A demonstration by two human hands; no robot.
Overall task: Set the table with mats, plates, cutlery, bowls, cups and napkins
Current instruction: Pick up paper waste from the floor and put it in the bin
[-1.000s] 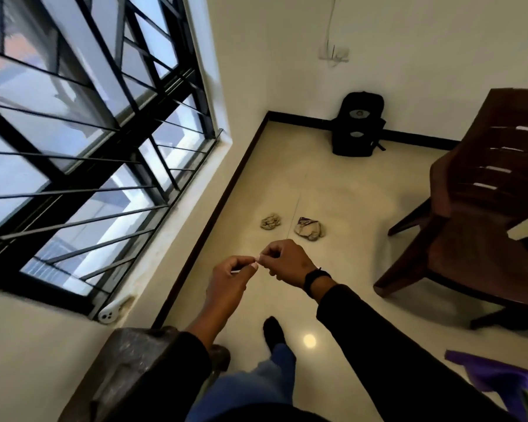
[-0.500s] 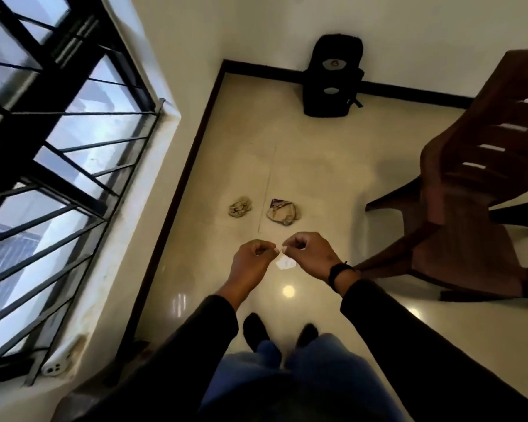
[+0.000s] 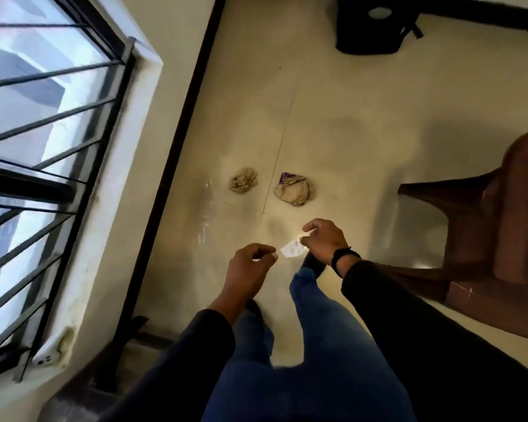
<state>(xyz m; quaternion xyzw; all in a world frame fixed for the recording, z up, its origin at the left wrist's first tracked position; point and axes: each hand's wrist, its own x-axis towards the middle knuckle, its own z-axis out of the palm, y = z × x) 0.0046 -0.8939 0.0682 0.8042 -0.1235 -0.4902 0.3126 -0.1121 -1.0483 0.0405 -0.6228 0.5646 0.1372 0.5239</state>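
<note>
No table, mats or tableware are in view; I look down at a cream tiled floor [image 3: 333, 123]. My left hand [image 3: 249, 266] hovers over the floor with fingers curled, thumb against fingertips, nothing clearly in it. My right hand [image 3: 325, 242], with a black wristband, is a short gap to its right, index finger lifted. A small white paper scrap [image 3: 290, 248] hangs between the hands at the right thumb tip. Whether the fingers still pinch it is unclear.
Two crumpled paper wads [image 3: 243, 180] [image 3: 294, 190] lie on the floor ahead. A dark brown plastic chair [image 3: 500, 214] stands at right and a black bag [image 3: 372, 28] against the far wall. A barred window [image 3: 43, 141] fills the left, with a white phone [image 3: 45, 359] on its sill.
The view has tipped further down at the floor. My hands, joined on the white scrap before, have drawn apart, and the scrap now sits by the right hand.
</note>
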